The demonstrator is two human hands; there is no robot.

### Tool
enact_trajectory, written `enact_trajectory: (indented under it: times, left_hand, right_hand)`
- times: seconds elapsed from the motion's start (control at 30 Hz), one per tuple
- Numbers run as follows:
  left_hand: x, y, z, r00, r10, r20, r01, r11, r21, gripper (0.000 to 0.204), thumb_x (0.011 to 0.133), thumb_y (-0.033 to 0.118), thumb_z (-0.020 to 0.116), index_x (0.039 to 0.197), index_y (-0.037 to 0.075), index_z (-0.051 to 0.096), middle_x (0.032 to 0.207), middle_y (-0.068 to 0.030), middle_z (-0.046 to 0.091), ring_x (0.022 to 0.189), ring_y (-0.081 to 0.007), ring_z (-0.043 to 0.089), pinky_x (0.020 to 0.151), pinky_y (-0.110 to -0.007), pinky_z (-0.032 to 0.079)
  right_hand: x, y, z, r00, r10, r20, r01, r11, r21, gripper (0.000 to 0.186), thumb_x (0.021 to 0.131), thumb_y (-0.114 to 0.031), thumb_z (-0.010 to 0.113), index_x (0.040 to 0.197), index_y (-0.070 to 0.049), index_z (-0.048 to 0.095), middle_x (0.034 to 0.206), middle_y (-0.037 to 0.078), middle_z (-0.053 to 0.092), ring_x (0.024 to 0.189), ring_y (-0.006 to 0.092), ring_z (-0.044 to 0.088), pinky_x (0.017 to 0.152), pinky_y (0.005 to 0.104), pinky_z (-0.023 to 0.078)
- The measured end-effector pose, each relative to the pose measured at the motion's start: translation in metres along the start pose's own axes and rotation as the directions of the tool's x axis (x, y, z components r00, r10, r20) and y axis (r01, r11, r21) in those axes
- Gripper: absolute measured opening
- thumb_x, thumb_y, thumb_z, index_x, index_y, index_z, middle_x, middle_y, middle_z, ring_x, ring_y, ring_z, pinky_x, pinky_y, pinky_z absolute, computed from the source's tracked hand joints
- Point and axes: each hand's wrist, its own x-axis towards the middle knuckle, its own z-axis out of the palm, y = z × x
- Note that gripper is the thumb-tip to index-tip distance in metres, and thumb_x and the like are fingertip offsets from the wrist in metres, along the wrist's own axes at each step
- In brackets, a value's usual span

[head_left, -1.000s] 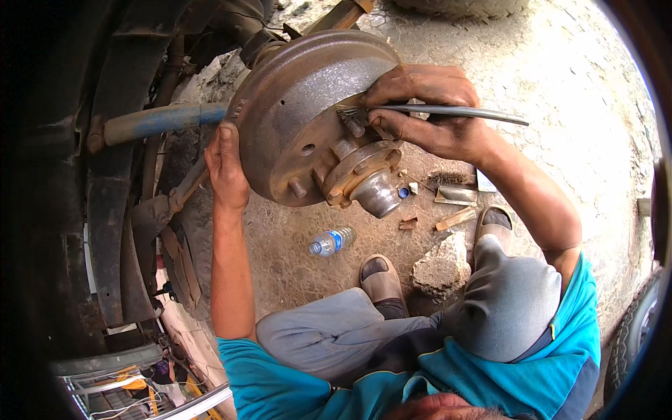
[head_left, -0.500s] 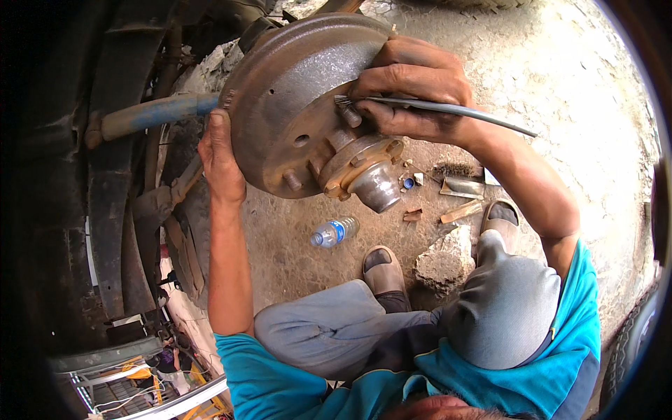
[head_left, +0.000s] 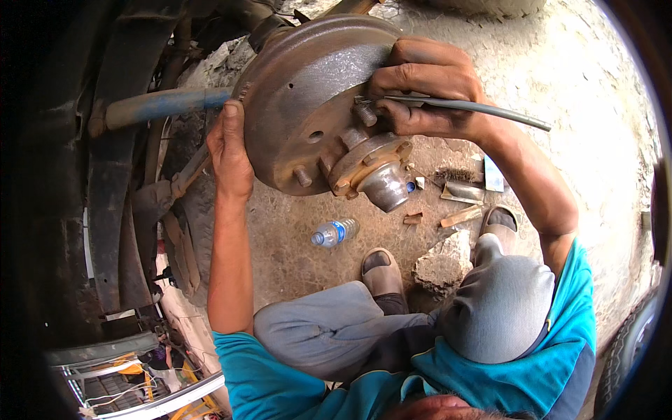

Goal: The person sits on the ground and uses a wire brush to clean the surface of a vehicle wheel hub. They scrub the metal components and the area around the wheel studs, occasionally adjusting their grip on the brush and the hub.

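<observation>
A rusty brake drum (head_left: 290, 133) with a hub (head_left: 371, 164) and threaded studs fills the upper middle. My left hand (head_left: 232, 150) grips its left rim, thumb on the face and fingers hidden behind. My right hand (head_left: 430, 84) is closed around a thin brush with a long grey handle (head_left: 483, 108), pinched between thumb and fingers. The dark bristles touch the upper wheel stud (head_left: 365, 112). Another stud (head_left: 302, 175) sticks out lower left on the drum face, near a round hole.
Left of the drum are a blue shock absorber (head_left: 168, 105) and dark vehicle parts. On the floor lie a plastic bottle (head_left: 334, 232), a broken stone (head_left: 444, 262), a wire brush (head_left: 455, 172) and metal scraps. A tyre (head_left: 626, 357) stands lower right.
The drum, both hands and the brush appear slightly further right in the picture. The bristles remain at the same stud, and the left hand keeps its grip on the rim.
</observation>
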Motion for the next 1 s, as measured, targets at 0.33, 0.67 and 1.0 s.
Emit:
enact_trajectory:
  times: [0.33,0.67,1.0]
  left_hand:
    - [-0.005,0.005,0.001,0.996,-0.076,0.041,0.075,0.997,0.011,0.072,0.108,0.057,0.044,0.142,-0.006,0.055,0.140,-0.0159,0.061,0.124,-0.0231,0.060,0.108,-0.037,0.047]
    - [-0.004,0.005,-0.001,0.997,-0.078,0.025,0.078,0.997,0.014,0.071,0.108,0.056,0.044,0.143,-0.005,0.053,0.140,-0.0159,0.060,0.125,-0.0230,0.059,0.108,-0.038,0.047]
    - [-0.002,0.004,-0.001,0.999,-0.046,0.003,0.046,0.999,-0.003,0.062,0.109,0.051,0.047,0.133,-0.004,0.063,0.129,-0.0120,0.066,0.114,-0.0175,0.061,0.102,-0.034,0.048]
  right_hand:
    - [-0.002,0.004,-0.004,0.997,-0.049,0.065,0.046,0.998,0.043,0.022,0.081,-0.013,0.081,0.100,-0.003,0.076,0.087,0.009,0.066,0.077,0.0273,0.067,0.065,0.0397,0.055]
    - [-0.006,0.004,0.004,0.991,-0.128,-0.028,0.127,0.991,-0.036,0.023,0.078,-0.008,0.082,0.100,-0.003,0.075,0.089,0.009,0.067,0.079,0.0279,0.068,0.066,0.0388,0.056]
    - [-0.004,0.004,0.004,0.995,-0.100,0.011,0.100,0.993,-0.057,0.023,0.079,-0.007,0.081,0.102,-0.002,0.075,0.085,0.009,0.065,0.075,0.0269,0.065,0.064,0.0399,0.053]
